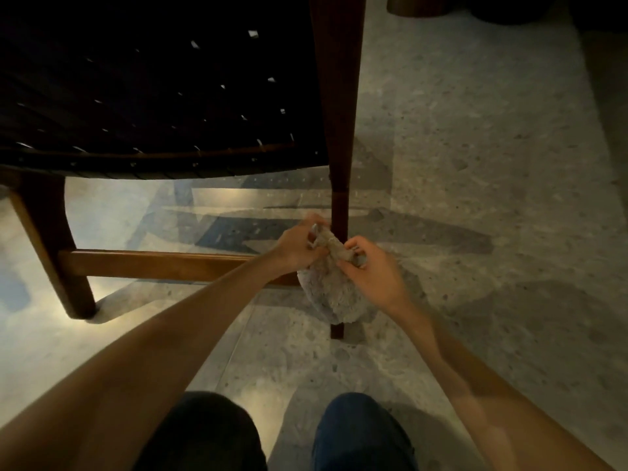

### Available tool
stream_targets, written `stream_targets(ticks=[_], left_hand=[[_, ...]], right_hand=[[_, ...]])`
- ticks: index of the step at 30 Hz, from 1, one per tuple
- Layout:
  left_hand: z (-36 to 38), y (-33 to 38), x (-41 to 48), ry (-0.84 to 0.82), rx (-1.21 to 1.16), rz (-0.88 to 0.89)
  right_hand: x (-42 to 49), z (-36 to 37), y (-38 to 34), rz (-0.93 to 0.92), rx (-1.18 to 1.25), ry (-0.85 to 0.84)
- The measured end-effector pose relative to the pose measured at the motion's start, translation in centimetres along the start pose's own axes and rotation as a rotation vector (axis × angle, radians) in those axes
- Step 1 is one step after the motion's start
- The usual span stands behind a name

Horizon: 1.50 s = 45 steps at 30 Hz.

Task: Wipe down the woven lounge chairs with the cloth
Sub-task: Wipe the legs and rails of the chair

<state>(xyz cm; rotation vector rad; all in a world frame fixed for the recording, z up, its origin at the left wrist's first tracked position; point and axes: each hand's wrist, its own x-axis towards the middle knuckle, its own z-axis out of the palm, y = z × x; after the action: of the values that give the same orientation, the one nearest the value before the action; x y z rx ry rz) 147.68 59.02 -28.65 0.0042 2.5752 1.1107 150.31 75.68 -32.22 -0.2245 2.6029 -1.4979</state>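
Observation:
A woven lounge chair point(153, 90) with a dark strap seat and brown wooden frame fills the upper left. Its thin right leg point(339, 198) runs down to the floor. In front of that leg hangs a fluffy grey cloth point(331, 294). My left hand point(299, 246) pinches the cloth's upper left end. My right hand point(370, 270) pinches its bunched top just to the right. Both hands sit close together beside the leg, near the wooden crossbar point(163, 265).
The chair's thick left leg point(57, 253) stands on the speckled stone floor point(475, 198). My knees point(282, 436) show at the bottom edge. Dark round objects point(475, 5) sit at the top right.

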Motion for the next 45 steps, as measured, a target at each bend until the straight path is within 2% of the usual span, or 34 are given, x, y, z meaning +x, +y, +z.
stream_targets(ticks=[2,5,7,9,11,16,18,20,24,26,28,30,31,33,34,36,39,42,45], left_hand=[[0.1,-0.1,-0.4,-0.008,-0.007,-0.019],[-1.8,-1.3,-1.2,-0.035,0.151,-0.015],[-3.8,-2.8,-2.2,-0.036,0.27,0.056],[-5.7,-4.5,-3.4,-0.022,0.292,0.076],[-7.4,-5.9,-4.7,-0.006,0.295,0.064],[-11.6,-9.1,-6.3,-0.134,0.566,-0.105],[-12.5,-10.2,-6.1,-0.15,0.582,-0.13],[-12.4,-11.1,-5.5,-0.082,0.501,-0.111],[-10.1,-11.6,-3.7,0.005,0.112,-0.123],[-8.7,-11.7,-2.5,0.008,0.147,-0.095],[-7.8,-11.9,-1.6,0.036,0.336,-0.018],[-8.1,-12.1,-1.8,0.089,0.561,0.132],[-8.5,-12.5,-2.1,0.128,0.656,0.281],[-9.6,-13.4,-3.6,0.114,0.706,0.535],[-10.4,-14.0,-4.4,0.039,0.636,0.558],[-11.8,-15.6,-6.0,-0.148,0.514,0.459],[-12.7,-17.7,-6.8,-0.232,0.535,0.407],[-13.3,-18.4,-5.1,-0.23,0.466,0.335],[-12.7,-18.3,-1.9,-0.063,0.639,0.365]], right_hand=[[0.0,-0.3,0.0,-0.015,-0.049,0.012],[-0.1,-0.8,-0.1,-0.092,-0.265,-0.014],[-0.1,-0.6,-0.7,-0.162,-0.341,-0.09],[0.1,0.2,-1.6,-0.223,-0.4,-0.178],[0.2,1.3,-2.8,-0.204,-0.439,-0.275],[0.2,4.8,-5.8,-0.209,-0.469,-0.349],[0.3,5.9,-6.6,-0.182,-0.471,-0.328],[0.8,6.7,-7.0,-0.129,-0.49,-0.27],[2.3,7.3,-7.0,0.009,-0.604,-0.03],[3.2,7.4,-6.8,0.095,-0.64,0.047],[3.7,7.6,-6.7,0.145,-0.716,0.062],[3.7,7.6,-6.7,0.157,-0.736,0.014],[3.5,7.8,-6.7,0.166,-0.711,-0.025],[2.6,7.6,-7.0,0.169,-0.616,-0.136],[2.1,7.8,-7.0,0.175,-0.566,-0.203],[1.2,8.8,-7.0,0.16,-0.517,-0.329],[0.4,10.1,-7.0,0.191,-0.492,-0.436],[0.6,9.9,-6.7,0.196,-0.534,-0.359],[1.7,8.9,-5.8,0.171,-0.648,-0.128]])
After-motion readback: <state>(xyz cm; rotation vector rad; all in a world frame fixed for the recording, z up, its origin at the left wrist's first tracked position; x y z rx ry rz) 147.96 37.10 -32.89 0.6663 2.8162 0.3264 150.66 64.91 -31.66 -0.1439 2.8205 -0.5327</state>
